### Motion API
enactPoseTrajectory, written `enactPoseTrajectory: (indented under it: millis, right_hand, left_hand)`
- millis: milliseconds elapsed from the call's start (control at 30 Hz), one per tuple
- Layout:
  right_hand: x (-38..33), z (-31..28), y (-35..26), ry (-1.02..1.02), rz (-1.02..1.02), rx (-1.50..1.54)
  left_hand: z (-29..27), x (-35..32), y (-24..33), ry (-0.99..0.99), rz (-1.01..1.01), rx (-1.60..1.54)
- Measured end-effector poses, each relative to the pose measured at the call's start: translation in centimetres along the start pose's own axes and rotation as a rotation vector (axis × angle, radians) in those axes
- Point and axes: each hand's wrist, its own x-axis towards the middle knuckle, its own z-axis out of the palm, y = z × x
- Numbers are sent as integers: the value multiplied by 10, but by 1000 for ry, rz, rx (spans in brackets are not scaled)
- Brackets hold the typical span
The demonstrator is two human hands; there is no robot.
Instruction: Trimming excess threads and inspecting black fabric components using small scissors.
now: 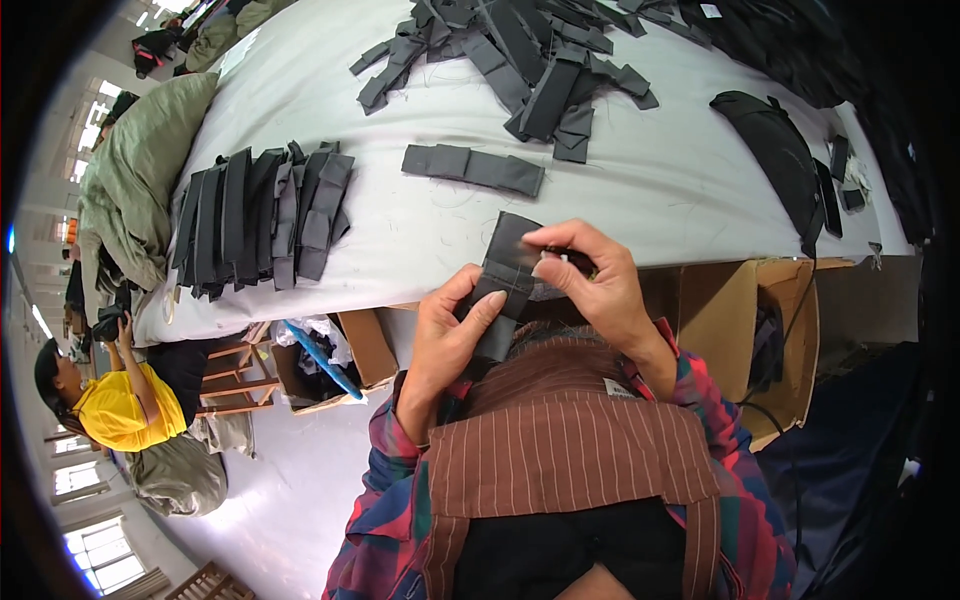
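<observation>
My left hand (450, 325) is closed on a dark grey fabric strip (510, 255) with folds across it, thumb on top, held at the table's front edge. My right hand (592, 280) pinches a small dark tool (575, 262), likely thread snips, beside the strip's upper part; fingers hide much of it. Just beyond the hands lies another grey strip (473, 168), flat on the white-covered table (390, 240). To the left, several similar strips (262, 215) sit side by side in a row. A loose heap of strips (520, 60) covers the far middle.
A black curved fabric piece (768, 150) and a dark flat object (828, 208) lie at the right. Cardboard boxes (795, 350) stand under the table. Green cloth (145, 170) hangs over the left end. A person in yellow (130, 400) is at the far left, near a wooden stool (235, 375).
</observation>
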Motion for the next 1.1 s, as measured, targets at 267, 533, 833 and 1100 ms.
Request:
enactPoseTrajectory:
  millis: [267, 533, 833, 1100]
  right_hand:
    - [12, -5, 9, 16, 136, 67]
    - [6, 5, -21, 83, -382, -199]
    - [5, 1, -21, -30, -270, -260]
    - [12, -4, -30, -63, -330, -484]
  left_hand:
    - [5, 2, 8, -69, 119, 270]
    - [2, 28, 11, 187, 401, 345]
    - [3, 39, -14, 15, 66, -375]
    - [4, 38, -4, 132, 143, -149]
